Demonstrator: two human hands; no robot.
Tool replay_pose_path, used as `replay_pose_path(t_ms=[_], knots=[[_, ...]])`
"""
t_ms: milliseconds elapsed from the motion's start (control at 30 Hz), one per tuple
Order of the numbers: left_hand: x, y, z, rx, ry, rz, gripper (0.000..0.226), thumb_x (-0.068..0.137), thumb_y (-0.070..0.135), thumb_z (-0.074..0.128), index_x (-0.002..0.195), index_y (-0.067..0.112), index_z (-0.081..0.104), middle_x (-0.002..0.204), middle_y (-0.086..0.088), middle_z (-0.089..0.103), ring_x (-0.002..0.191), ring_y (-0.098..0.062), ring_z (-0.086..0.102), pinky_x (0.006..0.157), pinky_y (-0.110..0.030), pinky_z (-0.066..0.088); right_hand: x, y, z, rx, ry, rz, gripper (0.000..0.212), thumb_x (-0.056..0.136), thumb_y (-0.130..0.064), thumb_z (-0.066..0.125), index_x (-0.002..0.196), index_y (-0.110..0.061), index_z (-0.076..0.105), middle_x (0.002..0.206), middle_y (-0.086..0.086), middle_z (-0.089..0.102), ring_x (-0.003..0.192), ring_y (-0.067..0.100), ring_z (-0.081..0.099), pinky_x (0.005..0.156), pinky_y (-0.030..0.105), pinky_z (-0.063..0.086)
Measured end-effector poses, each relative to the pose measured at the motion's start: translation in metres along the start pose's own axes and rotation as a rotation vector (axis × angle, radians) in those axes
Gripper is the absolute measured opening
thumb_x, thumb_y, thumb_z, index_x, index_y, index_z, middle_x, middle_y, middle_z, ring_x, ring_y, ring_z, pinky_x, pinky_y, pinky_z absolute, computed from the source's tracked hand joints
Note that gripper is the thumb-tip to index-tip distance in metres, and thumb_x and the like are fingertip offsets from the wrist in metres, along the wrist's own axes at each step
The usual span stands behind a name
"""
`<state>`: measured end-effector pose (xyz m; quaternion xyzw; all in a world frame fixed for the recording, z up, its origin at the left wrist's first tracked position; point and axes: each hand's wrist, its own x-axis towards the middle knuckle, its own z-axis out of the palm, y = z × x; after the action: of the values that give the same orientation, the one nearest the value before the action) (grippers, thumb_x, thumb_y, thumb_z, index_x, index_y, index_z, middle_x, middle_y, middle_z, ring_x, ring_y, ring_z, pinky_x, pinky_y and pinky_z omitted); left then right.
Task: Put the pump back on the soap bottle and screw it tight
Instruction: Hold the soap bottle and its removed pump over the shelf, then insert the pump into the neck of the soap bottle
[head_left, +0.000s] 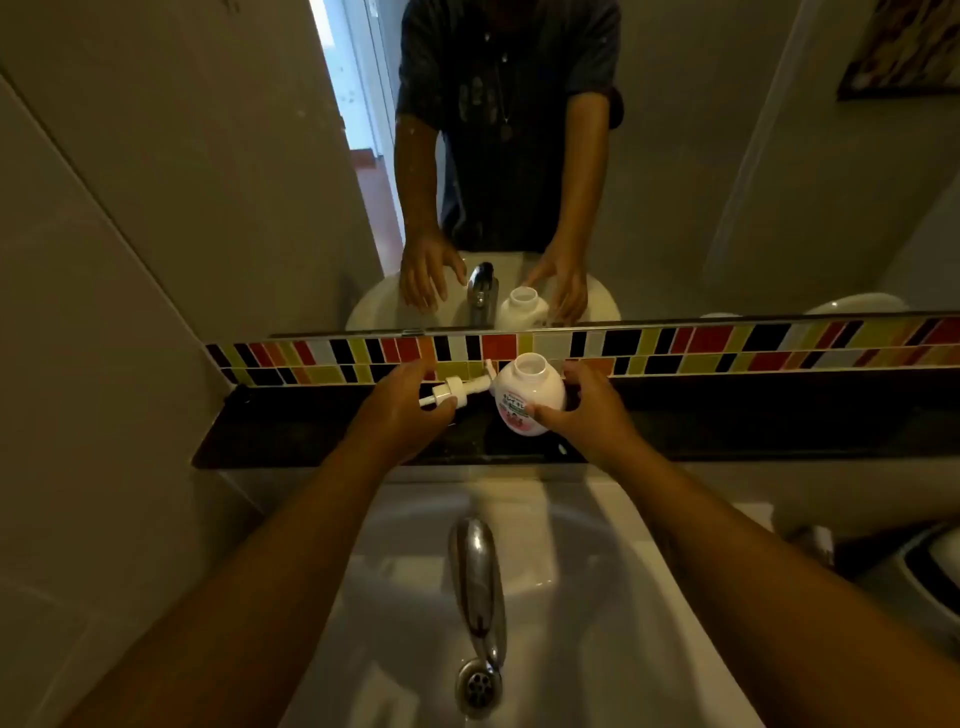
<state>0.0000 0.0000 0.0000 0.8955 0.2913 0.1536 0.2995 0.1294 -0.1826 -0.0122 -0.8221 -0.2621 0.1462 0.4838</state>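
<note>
The white soap bottle (527, 397) with a pink label stands upright on the black ledge (291, 431), its neck open and without a pump. The white pump (454, 391) lies on its side on the ledge just left of the bottle, with its tube end toward the bottle. My left hand (402, 410) is spread over the pump, thumb below it and fingers above, not clearly gripping. My right hand (587, 415) cups the bottle's right side, thumb at the label and fingers apart behind it.
A mirror (675, 182) above the coloured tile strip (727, 345) reflects the person, the bottle and a tap. Below the ledge are a white basin (597, 597) with a chrome tap (475, 571) and a drain (478, 686). A wall closes the left side.
</note>
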Motion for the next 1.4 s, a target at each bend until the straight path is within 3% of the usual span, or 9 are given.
replay_pose_path(t_ms=[233,367,633,800,967,1133,1300,1400], knots=[[0.027,-0.013,0.023,0.103,-0.08,0.037,0.052,0.079,0.027,0.075,0.126,0.021,0.052,0.124,-0.008,0.058,0.106,-0.025,0.059,0.086,-0.042,0.052,0.014,0.013,0.019,0.04,0.056,-0.01,0.064,0.067,-0.028,0.079,0.123,-0.023,0.048,0.127,0.005,0.054,0.115,0.024,0.052,0.092,0.047,0.049],[0.04,-0.02,0.03,0.204,-0.114,0.066,0.06,0.079,0.033,0.074,0.131,0.023,0.048,0.127,-0.006,0.056,0.109,-0.025,0.055,0.087,-0.041,0.05,0.017,0.021,0.025,0.013,0.082,0.0,0.066,0.067,-0.033,0.079,0.124,-0.025,0.045,0.128,0.003,0.055,0.115,0.022,0.052,0.092,0.044,0.049],[0.054,-0.022,0.035,0.324,-0.148,0.13,0.048,0.08,0.036,0.073,0.12,0.021,0.052,0.118,-0.009,0.06,0.1,-0.026,0.058,0.076,-0.035,0.046,0.013,0.03,0.026,0.013,0.088,0.014,0.07,0.069,-0.032,0.078,0.129,-0.026,0.043,0.132,0.001,0.052,0.117,0.02,0.051,0.093,0.044,0.048],[0.053,-0.023,0.033,0.309,-0.132,0.159,0.049,0.08,0.031,0.074,0.122,0.018,0.052,0.119,-0.011,0.06,0.103,-0.028,0.057,0.083,-0.039,0.048,0.011,0.027,0.025,0.02,0.07,0.011,0.069,0.069,-0.03,0.078,0.129,-0.025,0.043,0.131,0.002,0.053,0.117,0.022,0.051,0.094,0.046,0.048],[0.051,-0.027,0.01,0.141,-0.165,0.095,0.05,0.079,0.032,0.075,0.121,0.023,0.05,0.118,-0.007,0.059,0.106,-0.028,0.055,0.091,-0.048,0.047,0.01,0.022,0.022,0.023,0.053,0.033,0.081,0.068,-0.027,0.079,0.136,-0.025,0.035,0.139,0.004,0.046,0.125,0.026,0.046,0.097,0.052,0.045],[0.05,-0.014,-0.022,-0.151,-0.152,0.097,0.046,0.076,0.027,0.079,0.113,0.026,0.052,0.104,0.007,0.058,0.092,-0.011,0.058,0.069,-0.023,0.046,0.007,0.013,0.015,0.037,0.065,0.063,0.099,0.064,-0.031,0.081,0.143,-0.027,0.022,0.147,0.005,0.035,0.132,0.029,0.037,0.1,0.056,0.041],[0.051,0.016,-0.034,-0.413,-0.239,-0.004,0.045,0.076,0.026,0.079,0.113,0.029,0.053,0.106,0.009,0.06,0.094,-0.011,0.061,0.07,-0.023,0.05,0.006,-0.015,-0.005,0.03,0.123,-0.007,0.079,0.068,-0.041,0.076,0.136,-0.028,0.038,0.143,0.002,0.039,0.127,0.023,0.04,0.097,0.045,0.044],[0.05,0.031,-0.033,-0.467,-0.293,0.033,0.046,0.077,0.029,0.078,0.115,0.031,0.054,0.109,0.009,0.062,0.095,-0.01,0.062,0.069,-0.022,0.051,0.011,-0.048,-0.024,0.1,0.102,-0.081,0.052,0.072,-0.05,0.067,0.118,-0.029,0.055,0.118,-0.011,0.054,0.113,0.018,0.052,0.084,0.034,0.05]])
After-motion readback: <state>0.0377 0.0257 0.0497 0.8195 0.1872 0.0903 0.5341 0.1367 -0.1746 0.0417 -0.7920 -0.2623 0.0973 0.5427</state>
